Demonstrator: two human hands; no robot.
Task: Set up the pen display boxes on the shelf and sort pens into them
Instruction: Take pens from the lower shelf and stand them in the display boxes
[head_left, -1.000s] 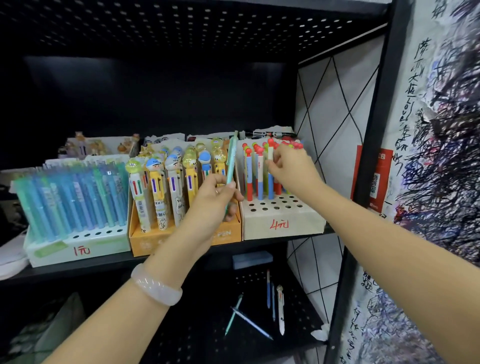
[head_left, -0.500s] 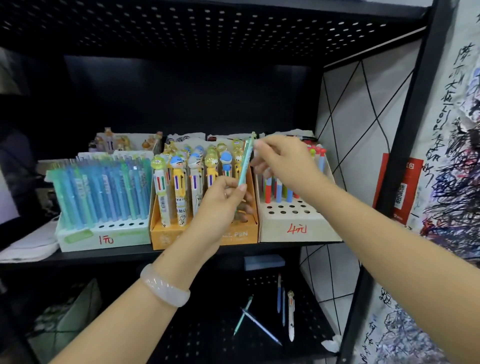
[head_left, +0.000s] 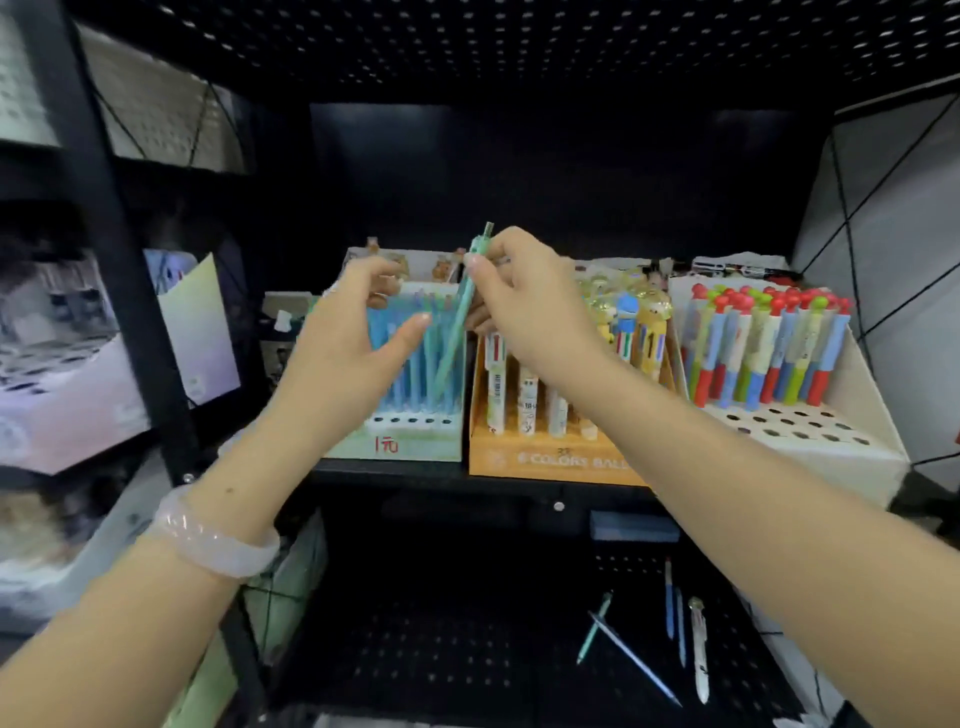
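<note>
Green pen (head_left: 457, 317) pinched near its top in right hand (head_left: 524, 306), tip low over blue-pen box (head_left: 415, 447); left hand (head_left: 337, 358) open, empty. Blur hides the hole, probably; tilted entry could jam against neighbours

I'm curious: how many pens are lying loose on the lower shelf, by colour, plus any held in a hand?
Green pen, lower shelf: 1
Blue pens, lower shelf: 3
White pen, lower shelf: 1
Teal pen, pinched in the right hand: 1
Total: 6
</note>
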